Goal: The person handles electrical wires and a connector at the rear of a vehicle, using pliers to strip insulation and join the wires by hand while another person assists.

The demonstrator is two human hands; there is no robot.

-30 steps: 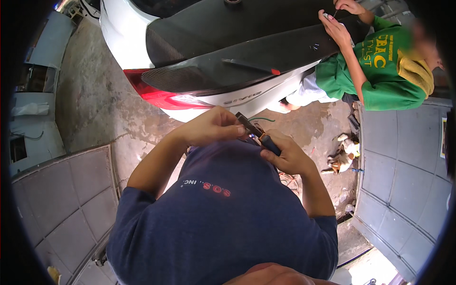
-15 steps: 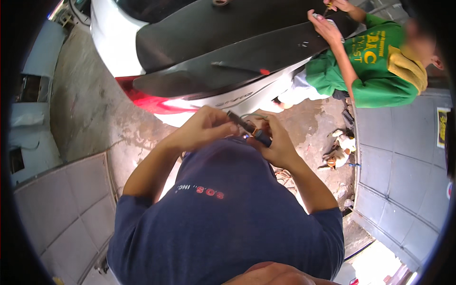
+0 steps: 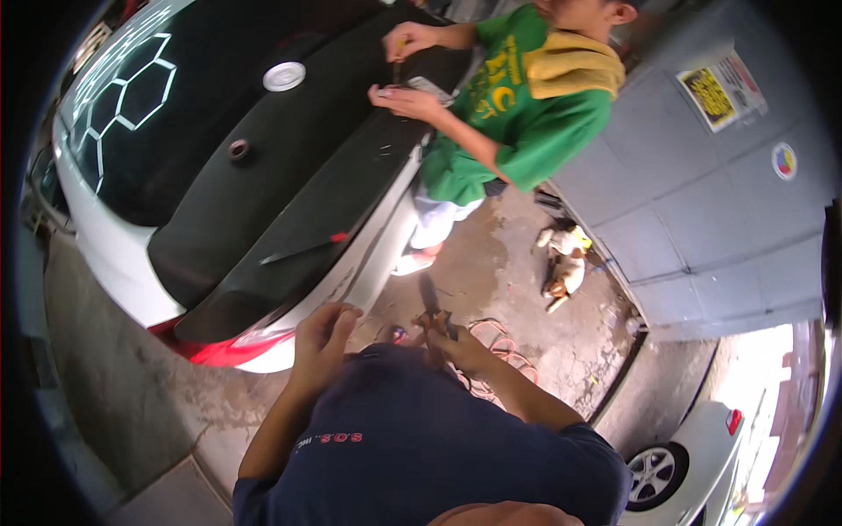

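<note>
Above my torso, my right hand [image 3: 449, 338] is closed around a dark tool [image 3: 428, 291] whose narrow end points away from me; its exact kind is blurred. My left hand [image 3: 321, 344] is apart from it, to the left, beside the rear of a white car [image 3: 254, 354]. Its fingers are loosely bent with the thumb apart, and no object shows in them. On the car's dark rear panel lies a slim dark tool with a red end [image 3: 338, 238]. Farther up the panel are a brown ring-shaped roll [image 3: 238, 149] and a white round disc [image 3: 284, 76].
A person in a green shirt [image 3: 548, 131] stands at the car's right, holding a small yellow-handled tool [image 3: 401, 44]. Reddish hose coils [image 3: 517, 358] lie behind my right arm. A brown-and-white animal [image 3: 566, 267] lies near the grey wall [image 3: 693, 237]. Another white car [image 3: 702, 465] is at lower right.
My view has swung to the right, bringing the second car into sight. My left hand has come away from the tool, which stays in my right hand.
</note>
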